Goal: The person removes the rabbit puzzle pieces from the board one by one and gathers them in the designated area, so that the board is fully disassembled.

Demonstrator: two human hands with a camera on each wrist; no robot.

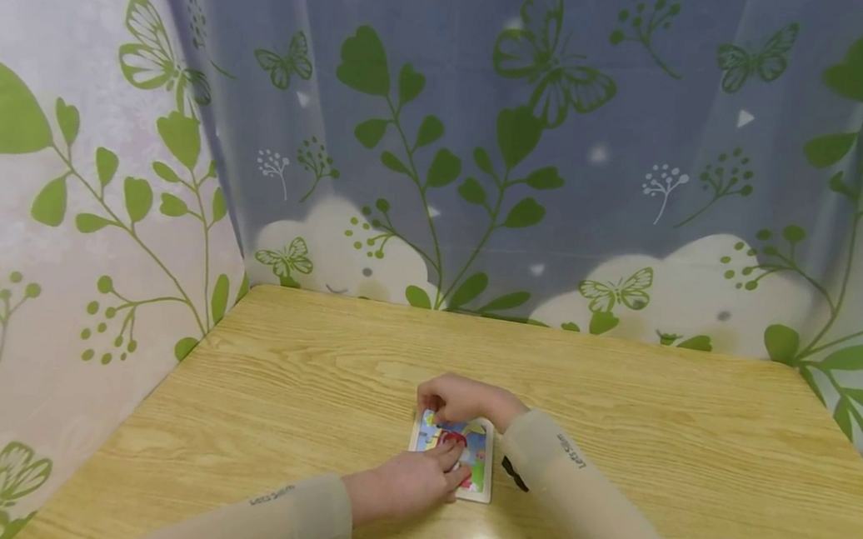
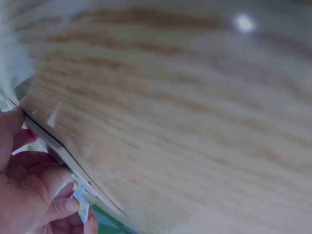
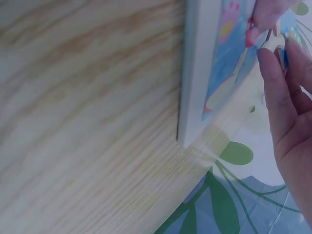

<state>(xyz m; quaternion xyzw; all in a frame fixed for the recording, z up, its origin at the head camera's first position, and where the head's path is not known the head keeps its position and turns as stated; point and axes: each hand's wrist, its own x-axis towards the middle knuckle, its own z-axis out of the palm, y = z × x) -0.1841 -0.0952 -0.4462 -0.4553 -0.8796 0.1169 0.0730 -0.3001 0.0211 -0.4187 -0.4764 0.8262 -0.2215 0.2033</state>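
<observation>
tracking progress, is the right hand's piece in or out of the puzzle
Out: the right hand pinches the puzzle piece, which is tilted to the board, not flat in it.

On the bench (image 1: 279, 401), my left grip (image 1: 413, 479) lays its fingers across the puzzle (image 1: 479, 473); my right grip (image 1: 460, 398) bends over its far edge. A leafy curtain (image 1: 434, 228) hangs behind.

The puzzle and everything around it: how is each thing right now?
Puzzle, lying face up on the table, partly covered.
Puzzle piece, pinched and tilted.
Left grip, resting on the puzzle.
Right grip, pinching the puzzle piece.
Table, shiny in one bright spot.
Curtain, hanging behind the table.
</observation>
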